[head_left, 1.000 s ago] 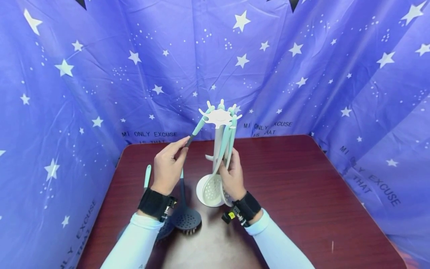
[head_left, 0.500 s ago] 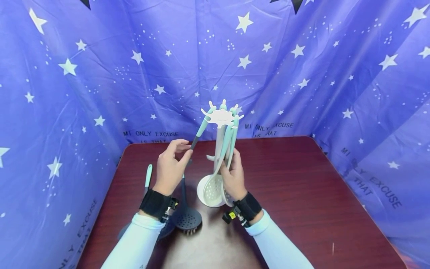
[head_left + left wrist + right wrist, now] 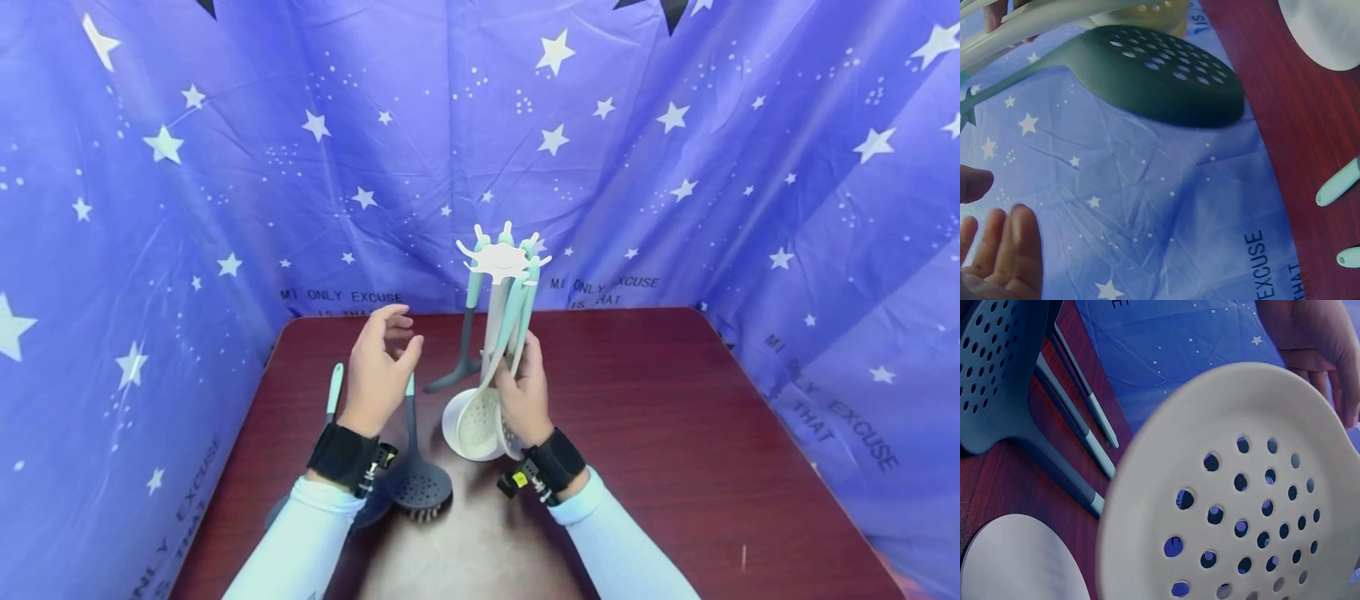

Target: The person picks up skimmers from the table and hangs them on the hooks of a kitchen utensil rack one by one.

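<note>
A white utensil stand [image 3: 495,312] rises at the table's middle, its hooked top bearing several teal-handled kitchen tools. My right hand [image 3: 522,392] grips the stand's post, its fingers partly hidden behind hanging cream utensils. One of these, a cream skimmer [image 3: 1241,512], fills much of the right wrist view. A dark slotted turner [image 3: 1160,81] hangs by its teal handle from the stand's left side. Left of it, my left hand [image 3: 381,367] is held in the air, fingers loosely bent and holding nothing; the left wrist view shows its fingertips [image 3: 1022,231] apart from the turner.
On the dark red table [image 3: 645,433], a dark skimmer [image 3: 420,485] and other dark utensils lie at front left, partly under the left forearm. A teal handle [image 3: 335,385] points away there. A blue star-patterned curtain [image 3: 420,125] surrounds the table.
My left hand has let go of the dark turner's handle and drawn slightly left. The turner has swung down and hangs nearly straight from the stand. My right hand keeps its grip.
</note>
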`<action>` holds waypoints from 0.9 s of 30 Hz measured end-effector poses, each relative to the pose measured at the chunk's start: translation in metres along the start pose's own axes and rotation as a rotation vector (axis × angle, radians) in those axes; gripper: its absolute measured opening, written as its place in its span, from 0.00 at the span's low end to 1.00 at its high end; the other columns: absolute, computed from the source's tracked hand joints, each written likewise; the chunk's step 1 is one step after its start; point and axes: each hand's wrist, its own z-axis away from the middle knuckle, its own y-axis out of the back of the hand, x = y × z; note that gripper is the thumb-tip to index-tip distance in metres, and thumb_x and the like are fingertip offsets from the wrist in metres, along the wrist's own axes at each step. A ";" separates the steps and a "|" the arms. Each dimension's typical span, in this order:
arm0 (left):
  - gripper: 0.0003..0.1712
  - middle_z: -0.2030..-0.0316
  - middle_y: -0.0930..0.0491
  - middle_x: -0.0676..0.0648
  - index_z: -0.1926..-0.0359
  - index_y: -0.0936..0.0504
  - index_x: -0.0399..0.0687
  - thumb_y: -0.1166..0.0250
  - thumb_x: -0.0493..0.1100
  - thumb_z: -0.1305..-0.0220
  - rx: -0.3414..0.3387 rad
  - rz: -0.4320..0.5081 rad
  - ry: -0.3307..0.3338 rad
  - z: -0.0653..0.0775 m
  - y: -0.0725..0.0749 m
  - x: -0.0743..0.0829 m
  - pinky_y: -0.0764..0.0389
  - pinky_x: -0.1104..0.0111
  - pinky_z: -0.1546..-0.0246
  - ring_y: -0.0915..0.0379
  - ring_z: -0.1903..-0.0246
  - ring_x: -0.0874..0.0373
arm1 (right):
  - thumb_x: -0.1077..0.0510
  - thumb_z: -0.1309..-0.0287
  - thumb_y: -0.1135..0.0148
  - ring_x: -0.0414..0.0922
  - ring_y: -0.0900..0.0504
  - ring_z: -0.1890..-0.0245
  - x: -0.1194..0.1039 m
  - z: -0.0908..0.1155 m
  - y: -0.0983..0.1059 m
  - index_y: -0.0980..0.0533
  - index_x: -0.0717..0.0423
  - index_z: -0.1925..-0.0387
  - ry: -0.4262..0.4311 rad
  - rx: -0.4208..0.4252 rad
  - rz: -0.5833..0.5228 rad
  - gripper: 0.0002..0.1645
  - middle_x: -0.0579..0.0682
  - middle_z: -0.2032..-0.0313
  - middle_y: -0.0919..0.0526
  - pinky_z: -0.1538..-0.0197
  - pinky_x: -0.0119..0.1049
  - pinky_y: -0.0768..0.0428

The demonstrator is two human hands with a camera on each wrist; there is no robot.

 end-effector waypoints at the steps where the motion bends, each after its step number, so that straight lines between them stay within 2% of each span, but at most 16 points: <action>1: 0.27 0.49 0.19 0.45 0.35 0.26 0.44 0.30 0.34 0.33 -0.011 -0.008 0.015 0.001 0.001 -0.002 0.18 0.63 0.56 0.19 0.52 0.52 | 0.79 0.29 0.54 0.59 0.16 0.49 0.001 0.000 0.000 0.41 0.67 0.28 0.003 0.001 0.000 0.30 0.66 0.44 0.23 0.50 0.46 0.14; 5: 0.28 0.44 0.24 0.42 0.34 0.28 0.44 0.31 0.37 0.33 -0.070 -0.096 0.060 0.003 0.005 -0.011 0.23 0.54 0.44 0.25 0.44 0.47 | 0.74 0.26 0.52 0.64 0.18 0.49 0.004 0.000 0.001 0.41 0.65 0.28 0.017 -0.010 -0.013 0.29 0.63 0.44 0.22 0.50 0.45 0.15; 8: 0.27 0.39 0.28 0.40 0.35 0.27 0.44 0.31 0.39 0.33 -0.119 -0.172 0.107 0.006 0.009 -0.020 0.26 0.51 0.46 0.28 0.46 0.44 | 0.73 0.25 0.51 0.64 0.18 0.49 0.004 0.000 0.002 0.41 0.64 0.28 0.027 -0.019 -0.018 0.28 0.64 0.44 0.22 0.51 0.42 0.14; 12: 0.33 0.34 0.33 0.38 0.31 0.30 0.43 0.30 0.41 0.34 -0.147 -0.243 0.180 0.009 0.013 -0.032 0.27 0.49 0.49 0.31 0.45 0.41 | 0.72 0.26 0.51 0.53 0.16 0.48 0.005 0.000 0.002 0.40 0.64 0.28 0.028 -0.015 -0.019 0.29 0.64 0.43 0.23 0.50 0.39 0.15; 15: 0.39 0.31 0.37 0.36 0.27 0.34 0.44 0.30 0.41 0.36 -0.141 -0.297 0.230 0.011 0.017 -0.043 0.28 0.45 0.43 0.36 0.36 0.39 | 0.72 0.26 0.51 0.46 0.16 0.48 0.006 0.000 0.002 0.40 0.63 0.28 0.025 -0.012 -0.027 0.29 0.62 0.42 0.23 0.49 0.39 0.15; 20: 0.44 0.28 0.41 0.34 0.23 0.39 0.45 0.30 0.42 0.37 -0.170 -0.404 0.332 0.013 0.028 -0.062 0.29 0.41 0.40 0.42 0.30 0.35 | 0.72 0.26 0.51 0.47 0.16 0.47 0.006 0.000 0.002 0.41 0.62 0.27 0.025 -0.010 -0.037 0.29 0.59 0.41 0.23 0.49 0.39 0.15; 27: 0.42 0.32 0.37 0.28 0.25 0.37 0.38 0.32 0.44 0.37 -0.240 -0.526 0.429 0.021 0.043 -0.084 0.30 0.38 0.41 0.39 0.35 0.29 | 0.75 0.26 0.52 0.44 0.16 0.48 0.005 0.000 0.001 0.41 0.64 0.27 0.002 0.004 -0.024 0.29 0.60 0.42 0.23 0.50 0.36 0.15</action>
